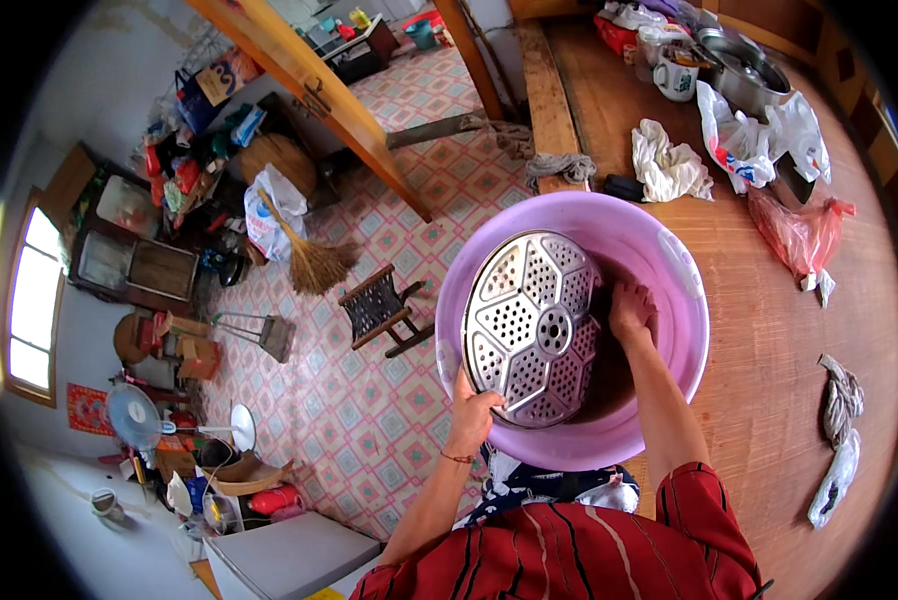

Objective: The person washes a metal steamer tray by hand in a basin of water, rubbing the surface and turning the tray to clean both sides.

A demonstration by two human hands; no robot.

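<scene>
My left hand point(474, 411) grips the lower left edge of a round, perforated metal steamer rack point(505, 321), with the thumb on top. The rack leans tilted inside a large purple plastic basin point(670, 360), its right side dipping into dark, murky water point(606, 386). My right hand point(633, 309) is down in the basin, right of the rack and apart from it. Its fingers are at the water near the wall, partly hidden, so I cannot tell whether they hold anything.
The basin overlaps the edge of a wooden platform point(756, 300). On it lie a white cloth point(668, 163), a red plastic bag point(798, 225), an enamel mug point(675, 79) and a metal pot point(745, 71). A folding stool point(385, 309) and a straw broom point(318, 262) are on the tiled floor.
</scene>
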